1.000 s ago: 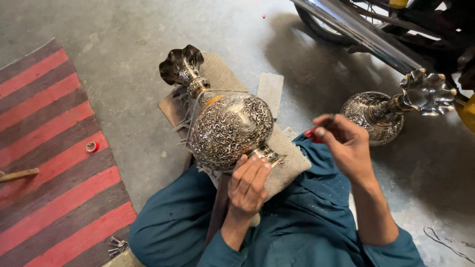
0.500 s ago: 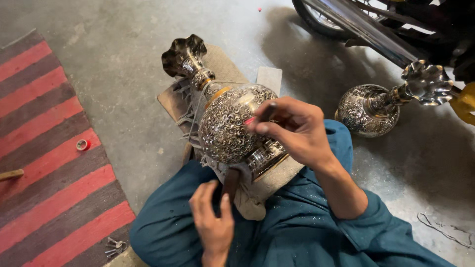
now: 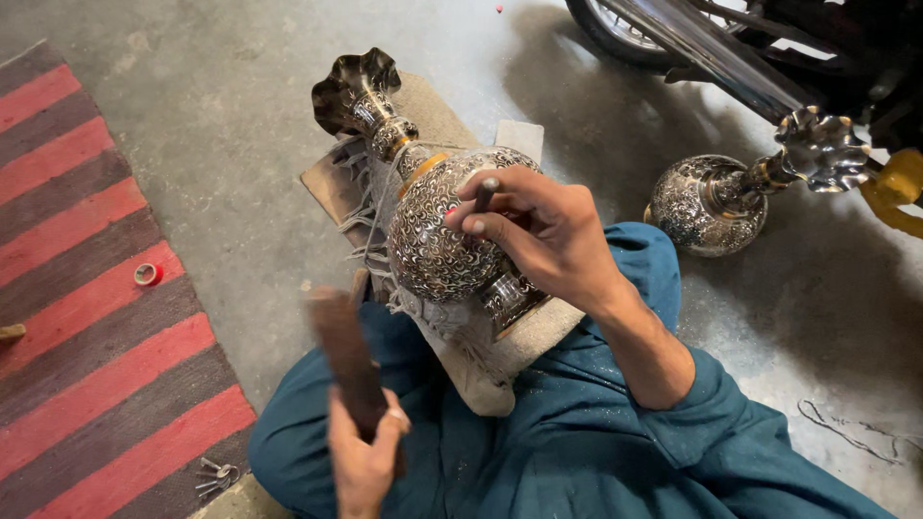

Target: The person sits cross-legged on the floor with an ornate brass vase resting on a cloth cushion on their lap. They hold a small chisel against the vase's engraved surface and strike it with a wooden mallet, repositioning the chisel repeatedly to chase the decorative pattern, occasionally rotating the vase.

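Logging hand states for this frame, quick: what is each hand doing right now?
Left hand: closed around a dark wooden mallet, raised and blurred.
Right hand: closed on a small metal punch, tip against the engraved vase.

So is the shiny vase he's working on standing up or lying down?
Lying down, tipped on its side. The vase rests on a cloth pad across the lap, its frilly mouth pointing away. The other vase also lies sideways.

Bare concrete floor [image 3: 231,125] lies open to my left of the vase [image 3: 442,226] on my lap. To my right, a second vase [image 3: 711,202] and the motorcycle [image 3: 731,48] crowd the way. A striped rug [image 3: 87,317] lies far left.
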The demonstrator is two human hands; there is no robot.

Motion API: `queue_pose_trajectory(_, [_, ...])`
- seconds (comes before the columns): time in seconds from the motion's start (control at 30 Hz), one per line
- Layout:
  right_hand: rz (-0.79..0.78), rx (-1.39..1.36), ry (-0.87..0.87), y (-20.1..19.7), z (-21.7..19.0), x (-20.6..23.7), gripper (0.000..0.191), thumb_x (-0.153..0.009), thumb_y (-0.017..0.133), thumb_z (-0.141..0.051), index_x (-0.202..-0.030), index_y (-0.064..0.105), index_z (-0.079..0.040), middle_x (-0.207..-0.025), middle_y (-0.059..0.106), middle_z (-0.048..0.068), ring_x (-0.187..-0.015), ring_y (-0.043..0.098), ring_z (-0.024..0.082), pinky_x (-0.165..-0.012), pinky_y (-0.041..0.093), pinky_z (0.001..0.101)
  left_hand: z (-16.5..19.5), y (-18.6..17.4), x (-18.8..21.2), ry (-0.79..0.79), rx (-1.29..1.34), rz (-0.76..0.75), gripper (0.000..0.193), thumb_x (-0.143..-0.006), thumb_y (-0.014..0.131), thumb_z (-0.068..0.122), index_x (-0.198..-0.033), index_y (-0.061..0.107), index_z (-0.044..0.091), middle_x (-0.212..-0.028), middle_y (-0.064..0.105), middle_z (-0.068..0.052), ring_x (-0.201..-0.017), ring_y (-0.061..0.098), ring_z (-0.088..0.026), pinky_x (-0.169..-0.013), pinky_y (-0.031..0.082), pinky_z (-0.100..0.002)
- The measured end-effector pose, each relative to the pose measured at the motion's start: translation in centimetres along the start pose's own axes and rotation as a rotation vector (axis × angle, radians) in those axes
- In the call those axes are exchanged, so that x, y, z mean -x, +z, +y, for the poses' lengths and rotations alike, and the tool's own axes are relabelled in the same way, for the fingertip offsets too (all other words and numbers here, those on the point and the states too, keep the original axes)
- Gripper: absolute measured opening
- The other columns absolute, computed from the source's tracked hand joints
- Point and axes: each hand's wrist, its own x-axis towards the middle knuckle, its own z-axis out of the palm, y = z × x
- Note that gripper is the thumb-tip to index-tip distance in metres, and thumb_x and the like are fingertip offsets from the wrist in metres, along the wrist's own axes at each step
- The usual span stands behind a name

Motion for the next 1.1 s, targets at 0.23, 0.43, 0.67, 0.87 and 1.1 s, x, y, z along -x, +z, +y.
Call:
queue_pose_trajectory(0.23, [0.018,0.054,0.013,0.1,-0.1,-0.2,0.022,-0.099,0.074,0.001,-0.119,0.067,0.000,-0.104,0.074,0.005,-0.096,0.071,0.009,-0.082,0.062,0.0237,11.9,-0.3,-5.6,0.352,-0.584,0.056,0.044,-0.088,0.072,0.005,-0.123,0.047,0.003,-0.090,0.067,-0.011,-0.077,0.070,-0.021,-0.071,0.056,-0.035])
queue_pose_trajectory(0.43, [0.055,0.132,0.010,0.4,-0.4,-0.1,0.021,-0.097,0.077,-0.003,-0.116,0.069,-0.001,-0.097,0.073,0.002,-0.089,0.068,0.004,-0.075,0.059,0.0208,21.7,-0.9,-8.8,0.480,-0.880,-0.111,0.074,-0.079,0.072,0.005,-0.145,0.042,0.012,-0.107,0.070,-0.021,-0.091,0.071,-0.041,-0.070,0.055,-0.047])
queue_pose_trajectory(0.67, [0.090,0.200,-0.001,0.7,-0.4,0.1,0.019,-0.096,0.078,-0.004,-0.113,0.070,-0.002,-0.092,0.073,0.001,-0.084,0.067,0.003,-0.071,0.060,0.0208,28.6,0.9,-10.0,0.587,-1.260,-0.153,0.083,-0.076,0.076,0.008,-0.152,0.044,0.019,-0.101,0.066,-0.017,-0.080,0.067,-0.038,-0.071,0.052,-0.050])
queue_pose_trajectory(0.87, [0.067,0.237,0.027,0.4,-0.3,-0.1,0.019,-0.096,0.080,-0.005,-0.114,0.072,-0.002,-0.091,0.076,0.002,-0.079,0.068,0.003,-0.068,0.058,0.0201,30.4,2.1,-10.8,0.819,-1.385,-0.255,0.080,-0.072,0.076,0.009,-0.147,0.050,0.016,-0.096,0.063,-0.015,-0.092,0.064,-0.038,-0.074,0.051,-0.051])
queue_pose_trajectory(1.1, [0.048,0.221,0.019,0.5,-0.5,-0.2,0.019,-0.096,0.079,-0.006,-0.114,0.072,-0.002,-0.092,0.078,0.003,-0.079,0.069,0.004,-0.067,0.057,0.0203,30.3,2.8,-11.1,0.866,-1.494,-0.207,0.077,-0.075,0.074,0.006,-0.148,0.052,0.018,-0.092,0.061,-0.014,-0.090,0.064,-0.036,-0.078,0.052,-0.050])
